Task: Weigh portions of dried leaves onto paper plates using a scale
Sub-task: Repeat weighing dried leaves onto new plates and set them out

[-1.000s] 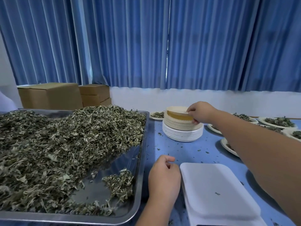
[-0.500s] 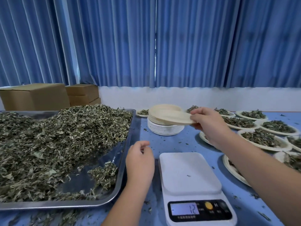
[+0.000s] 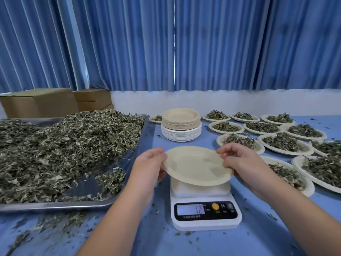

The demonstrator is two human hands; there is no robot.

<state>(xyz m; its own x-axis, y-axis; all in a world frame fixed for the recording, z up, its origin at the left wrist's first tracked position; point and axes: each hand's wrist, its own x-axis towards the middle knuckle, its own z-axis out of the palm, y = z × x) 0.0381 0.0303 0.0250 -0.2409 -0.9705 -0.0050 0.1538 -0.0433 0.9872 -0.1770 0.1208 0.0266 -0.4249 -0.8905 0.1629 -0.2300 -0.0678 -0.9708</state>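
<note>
**Q:** ok so going by the head cam, where's the plate at right now?

**A:** I'm standing right here, so: the empty paper plate [image 3: 197,166] is held between both hands, directly over the top of the scale [image 3: 205,221]. The left hand [image 3: 147,168] grips the plate's left rim, thumb on top, the rest curled underneath. The right hand [image 3: 241,163] pinches the right rim. The plate's tilted a bit, near edge lower, and it hides most of the scale's top. Honestly can't tell if it's touching the scale or just above it.

**Q:** scale showing anything?

**A:** The readout [image 3: 191,209] says 12. The scale sits on the blue table [image 3: 267,235], right in front of the person.

**Q:** and the leaves?

**A:** There's a big heap of dried leaves [image 3: 55,145] in a metal tray [image 3: 73,205] just left of the left hand, plus a small clump [image 3: 112,179] lying apart from the heap near the tray's right side. Loose bits are scattered on the table around the tray and scale. Behind the held plate is a stack of empty plates [image 3: 181,124], beige ones on top of white ones. To the right of the right hand are lots of filled plates [image 3: 282,143], each with a pile of leaves. Cardboard boxes [image 3: 40,102] sit behind the tray, and blue curtains [image 3: 221,43] run across the back.
</note>
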